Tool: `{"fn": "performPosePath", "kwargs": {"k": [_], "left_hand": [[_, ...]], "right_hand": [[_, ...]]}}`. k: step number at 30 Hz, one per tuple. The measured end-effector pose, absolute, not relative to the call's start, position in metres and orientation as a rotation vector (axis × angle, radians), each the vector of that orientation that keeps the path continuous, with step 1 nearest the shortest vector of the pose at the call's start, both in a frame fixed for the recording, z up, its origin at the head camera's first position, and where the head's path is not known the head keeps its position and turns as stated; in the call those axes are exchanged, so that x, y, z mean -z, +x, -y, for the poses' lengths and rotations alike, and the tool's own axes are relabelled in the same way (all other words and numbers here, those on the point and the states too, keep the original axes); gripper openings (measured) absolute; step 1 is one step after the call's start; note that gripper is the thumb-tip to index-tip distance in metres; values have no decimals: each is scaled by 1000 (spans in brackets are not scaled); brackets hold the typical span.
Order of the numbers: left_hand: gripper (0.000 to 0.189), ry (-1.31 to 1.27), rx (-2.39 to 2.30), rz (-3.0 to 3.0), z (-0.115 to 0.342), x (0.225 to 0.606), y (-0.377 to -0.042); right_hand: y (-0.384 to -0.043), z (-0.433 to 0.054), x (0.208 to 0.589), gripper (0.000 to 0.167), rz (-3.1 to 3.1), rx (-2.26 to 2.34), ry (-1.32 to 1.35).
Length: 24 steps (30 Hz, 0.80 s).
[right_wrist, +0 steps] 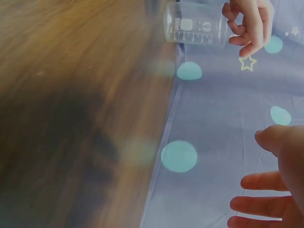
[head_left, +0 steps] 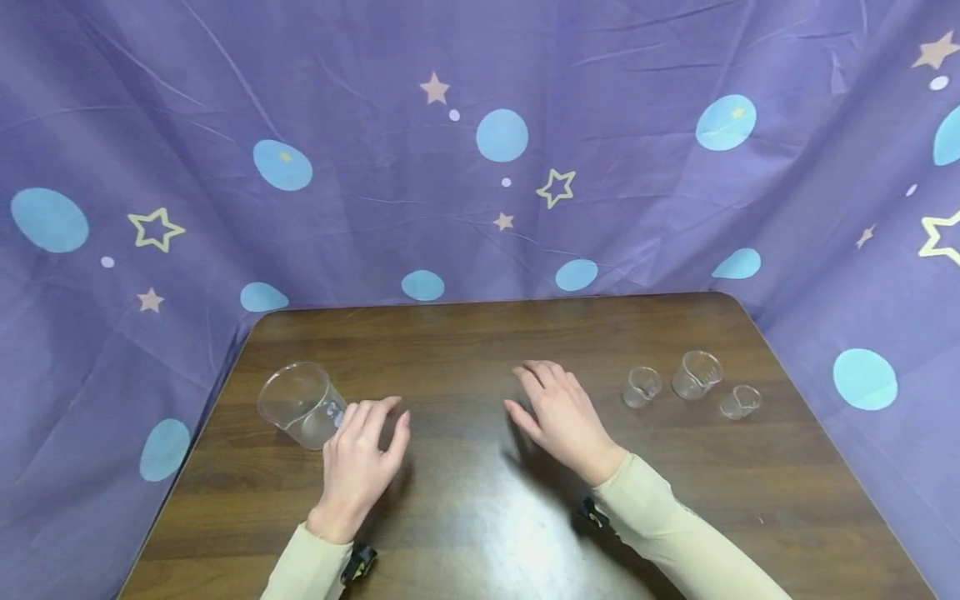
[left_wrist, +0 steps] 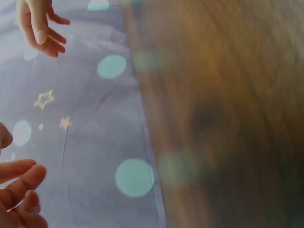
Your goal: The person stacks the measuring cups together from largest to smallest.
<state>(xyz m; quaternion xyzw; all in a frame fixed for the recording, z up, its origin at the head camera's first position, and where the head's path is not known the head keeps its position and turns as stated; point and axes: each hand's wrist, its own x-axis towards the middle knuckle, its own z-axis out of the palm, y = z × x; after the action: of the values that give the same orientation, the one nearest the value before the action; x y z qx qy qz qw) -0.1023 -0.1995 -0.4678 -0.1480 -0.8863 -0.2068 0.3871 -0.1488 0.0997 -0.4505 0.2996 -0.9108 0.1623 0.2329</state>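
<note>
A large clear glass beaker (head_left: 296, 408) with white markings stands upright on the left of the wooden table. Just right of it hovers my left hand (head_left: 360, 458), fingers loosely bent and holding nothing; it covers part of the beaker's side in the head view. The right wrist view also shows this beaker (right_wrist: 195, 28) beside the left hand (right_wrist: 254, 23). My right hand (head_left: 564, 421) is raised over the middle of the table, its fingers relaxed and nothing in them. To its right are three small beakers: one nearest (head_left: 641, 388), a bigger one (head_left: 697, 377) and the smallest (head_left: 740, 402).
The brown table (head_left: 465, 350) has rounded far corners. A purple curtain (head_left: 360, 108) with stars and blue dots hangs behind it and along both sides. Bare wood lies between the two hands, with a bright glare near the front.
</note>
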Motion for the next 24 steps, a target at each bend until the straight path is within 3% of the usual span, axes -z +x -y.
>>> {"fn": "performPosePath", "kwargs": {"k": [13,24], "left_hand": [[28,-100,532,2037,260,437,-104],[27,108,579,2015,309,443,-102]], "right_hand": [[-155,-61,441,45,2456,-359,911],[-167,-25,432,44,2432,-307,950]]}}
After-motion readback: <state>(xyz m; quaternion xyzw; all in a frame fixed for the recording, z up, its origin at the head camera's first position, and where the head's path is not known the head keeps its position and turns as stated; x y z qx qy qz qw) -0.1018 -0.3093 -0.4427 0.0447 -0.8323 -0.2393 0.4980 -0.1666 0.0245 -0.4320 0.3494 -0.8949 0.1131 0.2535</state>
